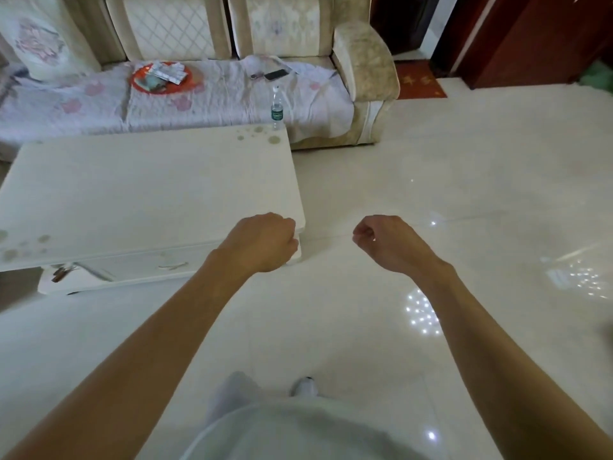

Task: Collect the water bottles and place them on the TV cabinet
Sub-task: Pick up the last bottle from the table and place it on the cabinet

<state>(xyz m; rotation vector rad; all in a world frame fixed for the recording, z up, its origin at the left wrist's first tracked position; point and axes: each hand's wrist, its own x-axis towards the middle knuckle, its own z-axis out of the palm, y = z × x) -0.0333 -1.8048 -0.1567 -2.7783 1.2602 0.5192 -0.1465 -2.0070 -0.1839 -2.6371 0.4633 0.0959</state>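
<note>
One clear water bottle [276, 107] with a green label stands upright at the far right corner of the white coffee table [139, 190]. My left hand [265, 240] hovers over the table's near right corner, fingers curled into a loose fist, holding nothing. Over the floor to its right, my right hand [381, 242] has its fingers curled and is empty as well. Both hands are well short of the bottle. No TV cabinet is in view.
A beige sofa [365, 61] with a floral cover runs behind the table, carrying a red tray [159, 78] of packets and a phone [275, 74]. Glossy white floor tiles [464, 194] spread to the right. A red doormat [419, 81] lies by a dark door.
</note>
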